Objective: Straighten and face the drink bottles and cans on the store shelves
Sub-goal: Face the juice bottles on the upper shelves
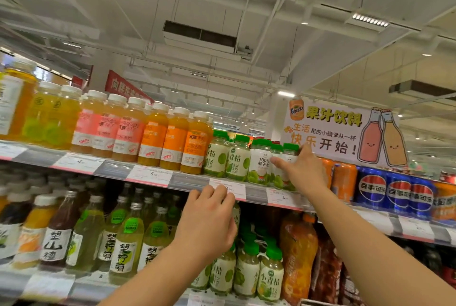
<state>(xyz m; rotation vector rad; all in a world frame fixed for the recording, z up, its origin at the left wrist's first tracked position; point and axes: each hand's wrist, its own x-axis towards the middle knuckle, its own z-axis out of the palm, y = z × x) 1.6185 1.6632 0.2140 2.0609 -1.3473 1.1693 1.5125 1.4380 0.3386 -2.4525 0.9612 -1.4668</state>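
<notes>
R hand wraps a green-capped bottle on the top shelf, w/ Pepsi cans just beside at right. L hand, fingers curled, grips the shelf edge near a price tag, covering bottles on the lower shelf. Held bottle's label mostly hidden; neighbour bottle reads "100%". Fanta sign behind.

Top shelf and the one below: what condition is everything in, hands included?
Right hand: fingers wrapped on a green-capped bottle, upright.
Left hand: fingers curled at the shelf edge, holding nothing visible.
Orange juice bottles: upright, labels forward.
Pink-label bottles: upright, capped.
Pepsi cans: upright, logos facing out.
Lower green-capped bottles: upright, labels forward.
</notes>
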